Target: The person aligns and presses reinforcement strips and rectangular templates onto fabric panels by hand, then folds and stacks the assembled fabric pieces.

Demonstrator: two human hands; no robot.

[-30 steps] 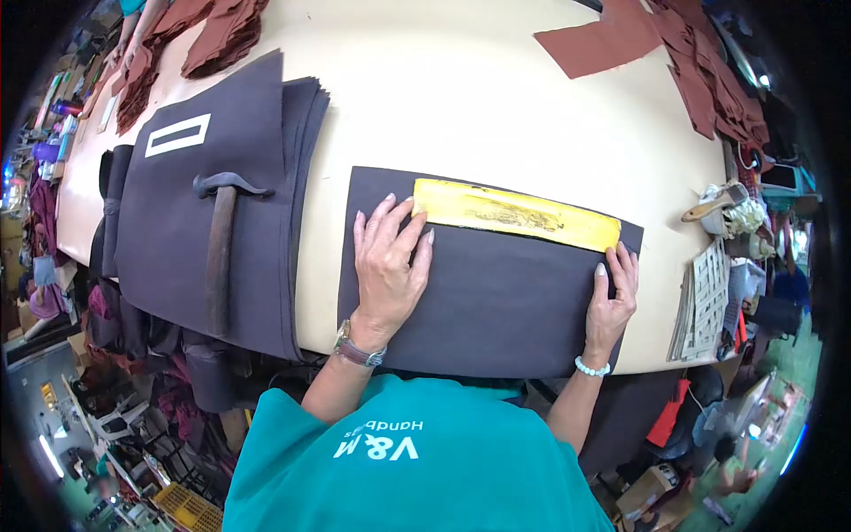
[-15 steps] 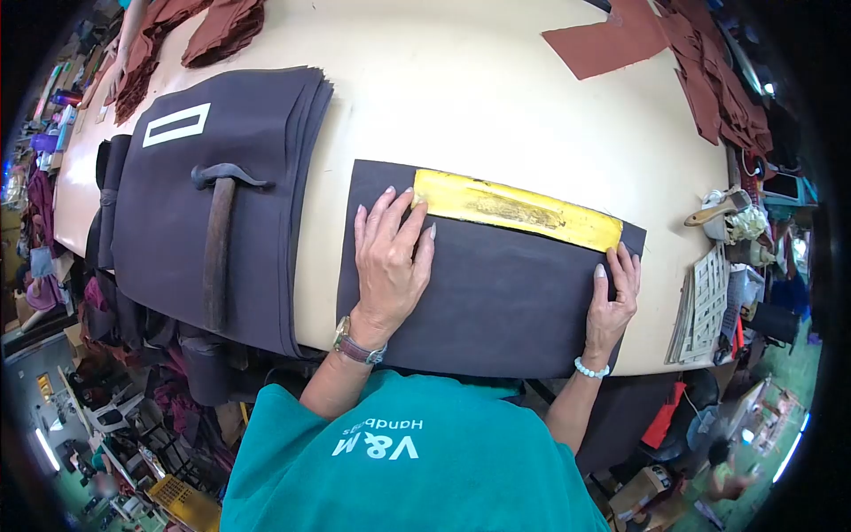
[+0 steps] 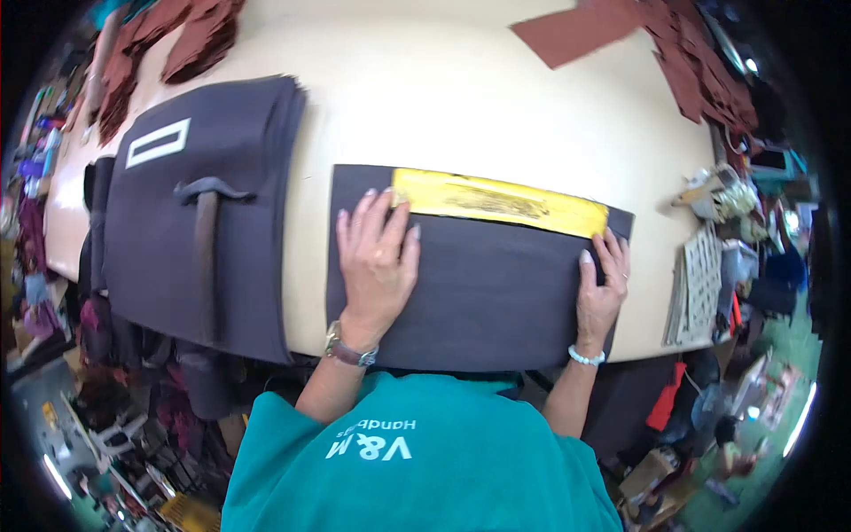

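A yellow strip with dark smudges lies along the upper part of a dark fabric sheet on the table. My left hand rests on the sheet with its fingers apart, fingertips touching the strip's left end. At the strip's right end, my right hand has its fingertips on the lower corner, thumb apart from the fingers. Neither hand is wrapped round anything.
To the left, a hammer and a white rectangular frame lie on a stack of dark sheets. Reddish-brown pieces lie at the back of the pale table. A brush and white lattice sheets are at right.
The whole view has shifted a little, with most things now further left. The raised corner of the dark stack has come down. Both hands keep their places at the strip's ends.
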